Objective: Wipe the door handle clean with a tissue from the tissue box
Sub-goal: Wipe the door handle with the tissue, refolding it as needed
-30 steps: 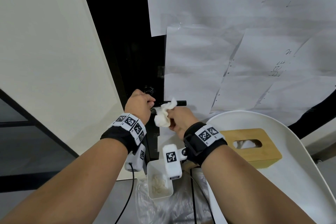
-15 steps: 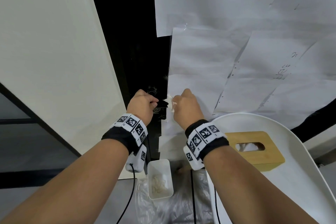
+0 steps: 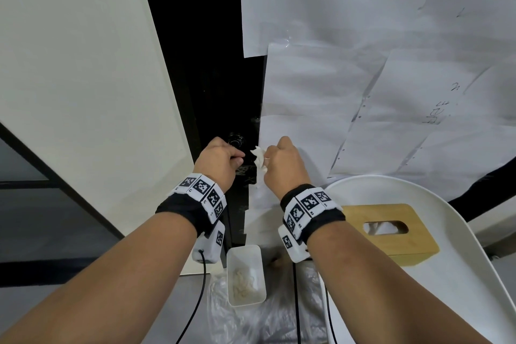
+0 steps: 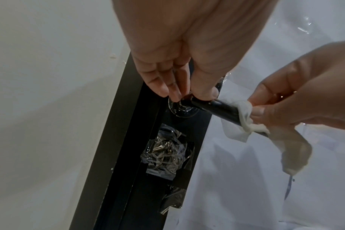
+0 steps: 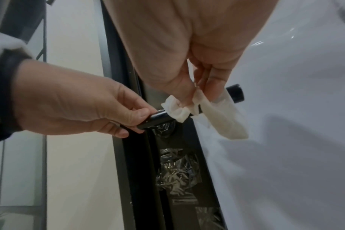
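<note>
Because the tissue (image 4: 244,112) is thin, soft and likely to tear or bunch, you should keep it wrapped round the door handle (image 4: 217,107) and pull along the bar with light, even pressure rather than scrubbing hard. That black lever handle looks rigid and glossy, so the paper will probably slide easily; hold it at the wrapped part, not by the loose tail hanging below.

Your right hand (image 3: 282,165) has its thumb and fingers curled round the tissue, pinching it against the middle of the bar, with the bare end cap (image 5: 235,93) showing beyond your fingers. Your left hand (image 3: 220,159) grips the handle close to its round base (image 4: 182,109), thumb on the bar, steadying it.

Off to your right, the wooden tissue box (image 3: 391,232) sits on the white surface (image 3: 474,274), well apart from the door.
</note>
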{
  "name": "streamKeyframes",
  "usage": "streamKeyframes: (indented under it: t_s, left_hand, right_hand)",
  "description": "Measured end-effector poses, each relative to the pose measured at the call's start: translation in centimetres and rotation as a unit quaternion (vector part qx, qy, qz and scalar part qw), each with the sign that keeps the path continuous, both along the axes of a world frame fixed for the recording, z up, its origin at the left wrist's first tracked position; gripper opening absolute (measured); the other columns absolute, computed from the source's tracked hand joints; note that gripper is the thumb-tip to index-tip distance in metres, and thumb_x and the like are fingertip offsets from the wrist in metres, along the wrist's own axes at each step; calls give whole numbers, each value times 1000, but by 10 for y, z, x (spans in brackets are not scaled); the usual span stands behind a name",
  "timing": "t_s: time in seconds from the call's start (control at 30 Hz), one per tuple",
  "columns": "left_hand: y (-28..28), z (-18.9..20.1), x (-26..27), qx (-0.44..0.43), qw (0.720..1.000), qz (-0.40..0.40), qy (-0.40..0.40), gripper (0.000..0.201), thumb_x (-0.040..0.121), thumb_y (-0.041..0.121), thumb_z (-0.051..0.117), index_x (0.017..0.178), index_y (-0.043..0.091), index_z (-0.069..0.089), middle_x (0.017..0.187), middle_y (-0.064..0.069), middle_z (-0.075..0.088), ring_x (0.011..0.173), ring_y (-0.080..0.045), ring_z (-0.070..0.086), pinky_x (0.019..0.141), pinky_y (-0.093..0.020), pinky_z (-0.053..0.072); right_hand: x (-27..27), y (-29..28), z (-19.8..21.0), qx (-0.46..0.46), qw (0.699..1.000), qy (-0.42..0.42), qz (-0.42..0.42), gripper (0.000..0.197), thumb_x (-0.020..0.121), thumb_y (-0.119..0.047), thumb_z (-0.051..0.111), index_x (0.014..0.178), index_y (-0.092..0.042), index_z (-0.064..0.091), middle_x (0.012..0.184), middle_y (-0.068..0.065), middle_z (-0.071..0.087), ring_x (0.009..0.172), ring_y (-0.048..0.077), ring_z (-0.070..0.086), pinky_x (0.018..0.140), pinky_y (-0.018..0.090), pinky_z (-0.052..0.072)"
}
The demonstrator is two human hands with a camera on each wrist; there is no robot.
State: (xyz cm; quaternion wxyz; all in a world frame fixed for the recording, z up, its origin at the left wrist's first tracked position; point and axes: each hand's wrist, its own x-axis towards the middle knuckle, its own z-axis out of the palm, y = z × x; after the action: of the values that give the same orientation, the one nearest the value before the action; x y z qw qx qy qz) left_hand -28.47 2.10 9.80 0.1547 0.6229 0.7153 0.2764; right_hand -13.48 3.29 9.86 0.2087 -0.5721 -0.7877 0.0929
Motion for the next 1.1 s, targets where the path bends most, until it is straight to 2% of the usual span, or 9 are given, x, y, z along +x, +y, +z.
streamKeyframes:
  t_s: [0.1, 0.2, 0.27, 0.4, 0.53, 0.7, 0.9, 1.0, 1.1]
  left_hand:
    - [3, 1, 1, -31, 999, 7, 3, 23, 94, 20, 59, 114, 17, 69, 122, -1, 50, 110, -19, 54, 97, -28, 44]
    - [-3, -5, 2, 48, 998, 1, 34, 28, 88, 18, 65, 116, 21, 67, 116, -2, 57, 107, -25, 53, 90, -40, 49]
    - [-6, -6, 4, 85, 995, -3, 55, 38, 85, 11, 67, 121, 22, 64, 118, -2, 60, 107, -27, 52, 89, -44, 49]
    - [-7, -2, 11, 75, 993, -35, 84, 47, 85, 2, 52, 124, 26, 61, 124, 2, 59, 112, -26, 50, 93, -44, 43]
    - [-11, -3, 17, 57, 991, -25, 119, 32, 94, 31, 44, 119, 30, 64, 121, 9, 61, 115, -21, 46, 95, -41, 35]
    - [-11, -10, 16, 89, 983, -23, 156, 20, 92, 34, 56, 106, 38, 70, 103, 12, 66, 108, -20, 47, 88, -39, 32]
    - [-9, -10, 19, 112, 979, -9, 171, 13, 88, 34, 62, 94, 36, 73, 93, 12, 67, 104, -21, 49, 83, -39, 30]
    - [-9, -10, 20, 121, 978, -1, 171, 11, 87, 33, 64, 89, 32, 74, 91, 11, 68, 102, -21, 49, 82, -40, 31]
    - [-11, -11, 22, 127, 977, 8, 170, 9, 86, 33, 65, 86, 32, 74, 93, 12, 67, 103, -21, 49, 81, -39, 30]
  right_hand:
    - [-5, -1, -1, -3, 1000, 1, 0, 12, 77, 5, 55, 84, -2, 61, 94, 9, 40, 73, 23, 42, 62, 34, 48]
    - [-16, -4, 0, -17, 999, 8, 41, 16, 78, 4, 56, 90, -2, 63, 97, 12, 45, 73, 25, 49, 63, 37, 52]
    - [-15, -6, 3, -20, 998, 31, 51, 18, 81, 2, 55, 97, -3, 61, 100, 12, 48, 77, 27, 54, 64, 32, 49]
    - [0, -6, 10, 15, 998, 55, 30, 22, 83, 0, 54, 105, -2, 57, 103, 14, 53, 91, 30, 54, 70, 32, 44]
    - [8, -6, 12, 9, 999, 1, 34, 22, 87, -15, 54, 104, -3, 62, 104, 13, 50, 97, 30, 48, 80, 39, 47]
    - [9, -9, 15, 5, 998, -34, 56, 24, 81, -3, 48, 101, -2, 61, 103, 14, 51, 94, 30, 46, 77, 39, 46]
    - [9, -7, 15, -3, 998, -26, 59, 20, 79, -1, 48, 95, -1, 59, 101, 16, 51, 94, 31, 47, 75, 35, 41]
    - [10, -9, 13, 10, 998, -34, 58, 16, 80, -2, 46, 91, -1, 58, 98, 16, 51, 92, 30, 47, 69, 32, 36]
    - [13, -10, 12, 15, 998, -25, 61, 18, 80, -1, 45, 92, 0, 59, 98, 16, 52, 92, 31, 47, 70, 33, 38]
